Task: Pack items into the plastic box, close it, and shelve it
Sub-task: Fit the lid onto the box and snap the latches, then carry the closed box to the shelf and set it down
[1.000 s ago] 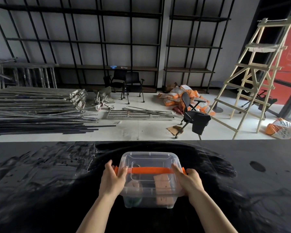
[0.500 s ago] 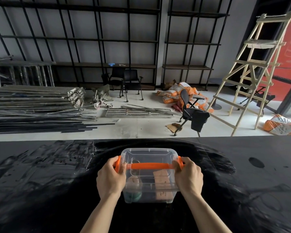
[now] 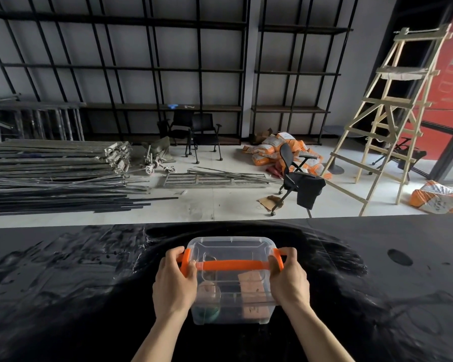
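Observation:
A clear plastic box [image 3: 230,248] with its lid on rests on the black table [image 3: 63,283] right in front of me. An orange handle [image 3: 232,264] lies across the lid, ending in an orange latch on each side. My left hand [image 3: 174,283] grips the left latch and side of the box. My right hand [image 3: 289,279] grips the right latch and side. Through the clear walls I see a tan carton [image 3: 253,288] on the right and a round teal-bottomed item [image 3: 207,300] on the left.
Beyond the table's far edge the floor holds stacked metal bars [image 3: 55,176], an office chair [image 3: 297,176], orange sacks [image 3: 275,150] and a wooden ladder [image 3: 392,113]. Black shelving [image 3: 168,69] lines the back wall.
Both hands have slid from the box's lower sides up to the orange latches at the lid's ends. The box has stayed in place on the table.

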Motion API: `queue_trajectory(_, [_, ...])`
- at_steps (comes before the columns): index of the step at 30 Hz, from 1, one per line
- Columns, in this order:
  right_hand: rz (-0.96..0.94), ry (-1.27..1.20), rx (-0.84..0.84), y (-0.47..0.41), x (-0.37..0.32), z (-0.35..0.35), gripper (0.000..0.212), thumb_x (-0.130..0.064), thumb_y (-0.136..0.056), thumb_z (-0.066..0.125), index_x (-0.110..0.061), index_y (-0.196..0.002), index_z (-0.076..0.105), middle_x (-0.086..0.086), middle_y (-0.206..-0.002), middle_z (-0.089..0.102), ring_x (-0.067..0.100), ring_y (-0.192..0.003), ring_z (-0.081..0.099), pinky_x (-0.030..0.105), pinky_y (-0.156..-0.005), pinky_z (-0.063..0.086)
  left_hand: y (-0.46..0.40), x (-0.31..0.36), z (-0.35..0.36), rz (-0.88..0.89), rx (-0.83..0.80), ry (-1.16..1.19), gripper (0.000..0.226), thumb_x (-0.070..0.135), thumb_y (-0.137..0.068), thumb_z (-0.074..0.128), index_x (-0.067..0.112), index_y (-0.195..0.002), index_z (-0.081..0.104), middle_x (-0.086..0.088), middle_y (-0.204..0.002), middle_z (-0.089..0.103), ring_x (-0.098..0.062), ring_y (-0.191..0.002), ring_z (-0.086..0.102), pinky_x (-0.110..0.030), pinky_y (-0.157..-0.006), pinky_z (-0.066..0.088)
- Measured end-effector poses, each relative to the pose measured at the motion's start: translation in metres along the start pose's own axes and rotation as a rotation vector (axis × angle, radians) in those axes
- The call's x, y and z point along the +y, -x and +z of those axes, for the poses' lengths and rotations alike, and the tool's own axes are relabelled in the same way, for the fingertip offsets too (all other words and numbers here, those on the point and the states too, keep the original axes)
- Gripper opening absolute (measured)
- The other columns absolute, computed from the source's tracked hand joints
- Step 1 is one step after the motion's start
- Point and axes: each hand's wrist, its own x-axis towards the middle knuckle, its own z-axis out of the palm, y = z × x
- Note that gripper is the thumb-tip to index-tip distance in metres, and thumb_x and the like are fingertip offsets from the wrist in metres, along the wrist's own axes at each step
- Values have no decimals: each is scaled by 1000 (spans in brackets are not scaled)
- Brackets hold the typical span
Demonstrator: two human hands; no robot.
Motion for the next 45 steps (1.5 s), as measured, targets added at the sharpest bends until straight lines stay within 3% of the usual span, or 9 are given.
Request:
queue_trajectory(2, [50, -59, -37, -1, 2, 0, 33, -53, -99, 41, -31, -123, 47, 2, -88, 66, 24, -73, 67, 37, -61, 53, -1, -3, 3, -84, -84, 91, 46, 36, -95, 59, 20, -138, 50, -3, -129, 63, -23, -109, 64, -34, -81, 49])
queue_trajectory(6, [71, -65, -18, 1, 5, -1, 38, -59, -97, 40, -34, -124, 49, -2, -76, 65, 19, -63, 66, 31, -51, 48, -3, -9, 5, -249, -250, 329, 50, 46, -95, 54, 20, -138, 52, 2, -113, 63, -17, -98, 60, -34, -80, 43])
queue_trajectory(12, [47, -40, 22, 3, 9, -11, 40, -56, -95, 50, -32, -126, 58, -8, -76, 63, 15, -65, 64, 30, -56, 49, -4, -3, 11, -285, -277, 373, 45, 42, -94, 57, 24, -136, 54, -3, -126, 62, -18, -104, 55, -38, -88, 43])
queue_trajectory(17, [146, -50, 69, 9, 22, -38, 37, -56, -93, 52, -35, -122, 61, -3, -84, 63, 22, -74, 64, 34, -64, 52, 3, 19, 31, -287, -355, 423, 44, 34, -95, 56, 22, -138, 54, -6, -130, 60, -19, -106, 53, -38, -82, 41])
queue_trajectory(24, [299, -73, 308, 33, 49, -108, 32, -56, -92, 52, -35, -114, 64, 0, -92, 69, 28, -84, 63, 36, -74, 49, 28, 78, 71, -146, -551, 449, 40, 37, -96, 55, 21, -132, 59, -1, -111, 63, -19, -94, 58, -37, -79, 47])
queue_trajectory(29, [402, -46, 531, 78, 84, -170, 36, -58, -92, 51, -34, -115, 65, 1, -110, 75, 32, -100, 68, 39, -81, 50, 78, 125, 101, -13, -763, 494, 43, 41, -96, 53, 22, -134, 58, -4, -120, 66, -16, -93, 61, -38, -84, 48])
queue_trajectory(39, [575, -2, 931, 225, 167, -282, 38, -49, -96, 55, -22, -121, 63, 4, -114, 75, 27, -96, 73, 40, -82, 61, 260, 198, 138, 141, -1205, 512, 40, 40, -94, 55, 21, -129, 59, -4, -111, 71, -28, -99, 69, -51, -94, 54])
queue_trajectory(42, [665, 21, 1007, 278, 198, -303, 36, -43, -98, 55, -18, -123, 63, 6, -119, 73, 28, -103, 71, 28, -75, 50, 326, 204, 146, 198, -1305, 508, 38, 39, -94, 55, 19, -127, 60, -5, -110, 72, -28, -99, 68, -51, -96, 53])
queue_trajectory(45, [774, 81, 1070, 333, 242, -314, 37, -49, -96, 54, -24, -122, 63, 5, -118, 74, 30, -104, 70, 33, -80, 52, 398, 195, 154, 254, -1378, 502, 40, 43, -96, 55, 18, -127, 61, -7, -112, 71, -27, -99, 66, -45, -96, 52])
